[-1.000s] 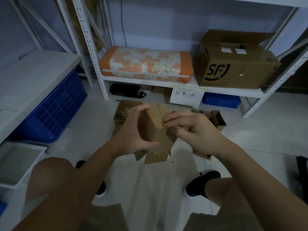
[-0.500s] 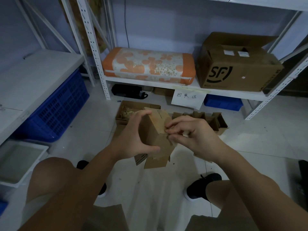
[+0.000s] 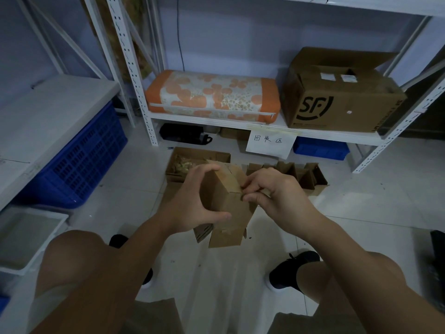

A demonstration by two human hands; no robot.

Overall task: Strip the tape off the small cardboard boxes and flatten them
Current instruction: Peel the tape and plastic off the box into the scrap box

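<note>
I hold a small brown cardboard box (image 3: 224,196) upright in front of me, above the floor, its bottom flaps hanging open. My left hand (image 3: 192,203) grips its left side, thumb across the front and fingers over the top edge. My right hand (image 3: 274,198) pinches at the box's upper right edge, where a strip of tape appears to run; the tape itself is hard to make out. Several more small boxes (image 3: 305,174) sit on the floor behind my right hand.
An open box of scraps (image 3: 183,162) lies on the floor by the white shelf rack (image 3: 240,121), which carries an orange cushion (image 3: 212,97), a large SF carton (image 3: 337,100) and a paper sign (image 3: 269,143). A blue crate (image 3: 79,160) stands left, a white bin (image 3: 26,235) near my left knee.
Both hands keep their hold on the box. My right fingers have curled tighter at the upper right edge, and the box has barely shifted.
</note>
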